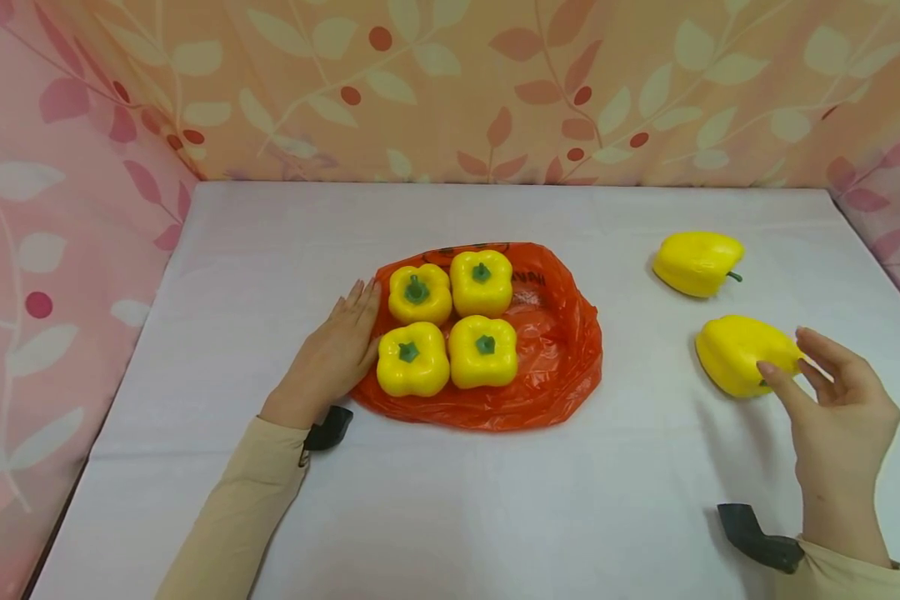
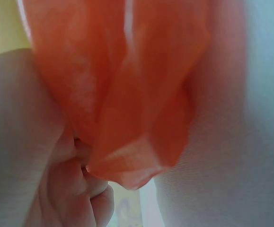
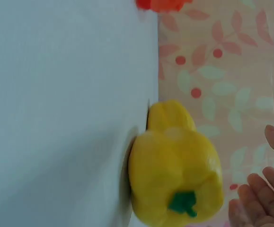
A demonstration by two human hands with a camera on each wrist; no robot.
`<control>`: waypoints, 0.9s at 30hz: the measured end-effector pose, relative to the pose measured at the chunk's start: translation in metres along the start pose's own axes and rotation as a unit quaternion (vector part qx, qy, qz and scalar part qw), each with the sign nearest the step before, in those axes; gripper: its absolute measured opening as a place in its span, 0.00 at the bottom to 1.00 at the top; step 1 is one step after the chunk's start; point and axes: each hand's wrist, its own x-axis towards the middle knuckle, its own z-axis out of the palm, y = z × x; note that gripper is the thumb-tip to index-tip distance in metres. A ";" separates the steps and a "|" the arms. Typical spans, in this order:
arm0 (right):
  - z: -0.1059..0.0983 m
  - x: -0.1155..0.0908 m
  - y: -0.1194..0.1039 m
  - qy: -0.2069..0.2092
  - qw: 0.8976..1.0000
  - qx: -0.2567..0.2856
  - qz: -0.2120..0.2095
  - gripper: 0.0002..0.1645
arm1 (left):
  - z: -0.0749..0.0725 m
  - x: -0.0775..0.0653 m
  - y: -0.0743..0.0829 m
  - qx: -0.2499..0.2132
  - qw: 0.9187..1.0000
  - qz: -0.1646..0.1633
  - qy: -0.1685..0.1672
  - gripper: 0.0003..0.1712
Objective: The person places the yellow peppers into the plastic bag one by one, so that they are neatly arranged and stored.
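– Your beige sleeves [image 1: 236, 508] reach in at the bottom edge, closest to the head camera, a black fitting [image 1: 330, 428] showing at the left wrist.

– And where does your right hand [image 1: 843, 408] stand?

– Just beside the nearer loose pepper [image 1: 742, 354], which lies on its side to the hand's left. Your thumb and fingers are parted, and the right-wrist view shows a gap between hand and pepper. The farther loose pepper [image 1: 697, 262] rests behind it.

– Your left hand [image 1: 337, 354]?

– Laid with fingers extended along the left edge of the red bag [image 1: 547, 375], next to 4 upright peppers [image 1: 483, 371] grouped 2 by 2 on the plastic. The left-wrist view of it is blurred.

– What surrounds you?

– You work at a table [image 1: 607, 500] spread with smooth white cloth, lightly creased. Peach floral fabric [image 1: 450, 92] hangs behind it, with pink floral fabric [image 1: 37, 250] at the sides, both patterned with leaves and round berries.

– And the materials before you?

– Thin, glossy, crinkled plastic with dark lettering [image 1: 525, 277] for the bag; shiny yellow, lobed peppers, blocky in shape, with green stems [image 1: 486, 344].
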 end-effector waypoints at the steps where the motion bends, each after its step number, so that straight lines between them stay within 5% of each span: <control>1: -0.002 0.001 0.002 0.005 1.000 -0.009 0.010 0.30 | 0.000 0.000 0.000 0.000 1.000 0.001 -0.001 0.39; 7: -0.005 0.005 0.014 0.009 0.994 -0.064 0.091 0.36 | 0.000 0.000 -0.001 -0.003 1.000 0.006 -0.001 0.39; 19: -0.016 0.032 0.086 -0.079 0.972 -0.165 0.147 0.55 | 0.001 0.000 -0.001 -0.005 1.000 0.004 -0.001 0.39; 27: -0.013 0.024 0.075 -0.136 0.971 -0.144 0.131 0.57 | 0.001 0.000 -0.001 0.002 1.000 0.004 -0.001 0.40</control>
